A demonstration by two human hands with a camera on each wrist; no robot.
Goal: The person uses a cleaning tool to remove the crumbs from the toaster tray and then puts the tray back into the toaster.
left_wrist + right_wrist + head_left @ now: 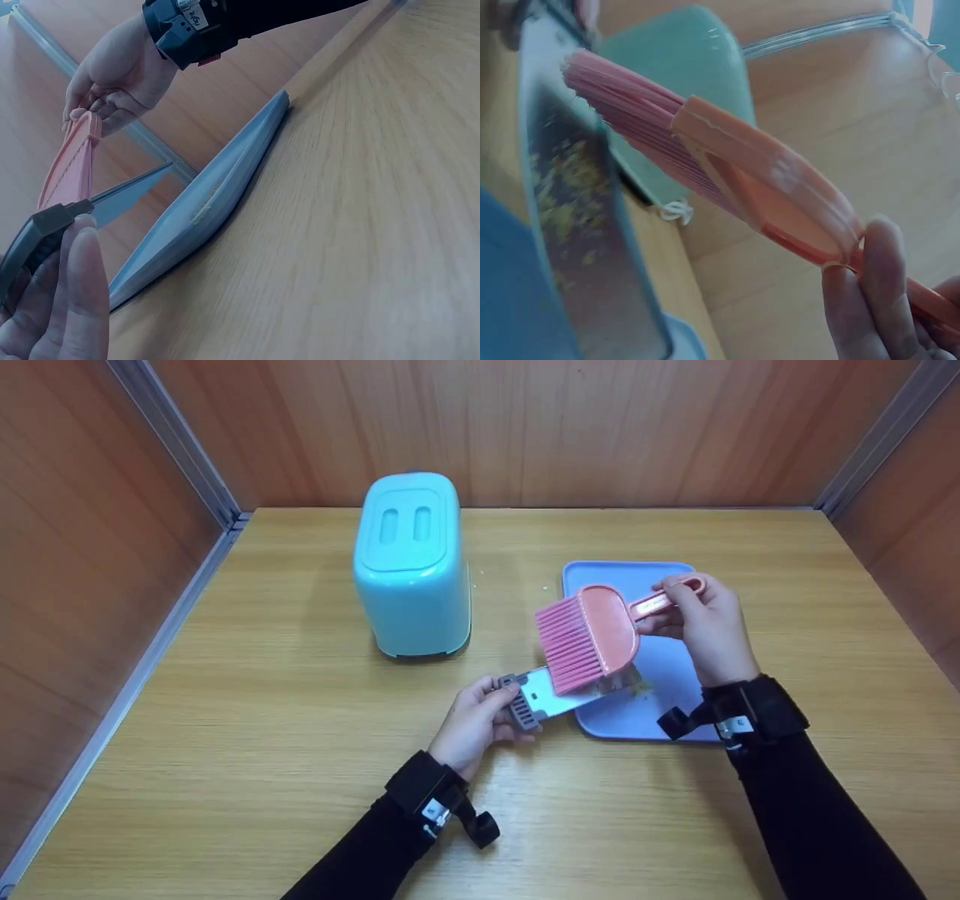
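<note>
Left hand is gripping the grey handle of a knife, blade reaching over the blue tray near the desk's middle. Right hand pinches the pink brush handle, bristles covering most of the blade. Yellowish bits on the blade, too blurry to identify. Teal bin sits toward the back edge.

No readable text

The wrist strap carries a small white label with some marks, but they are too blurred to read; nothing else shows any writing or numbers.
</note>
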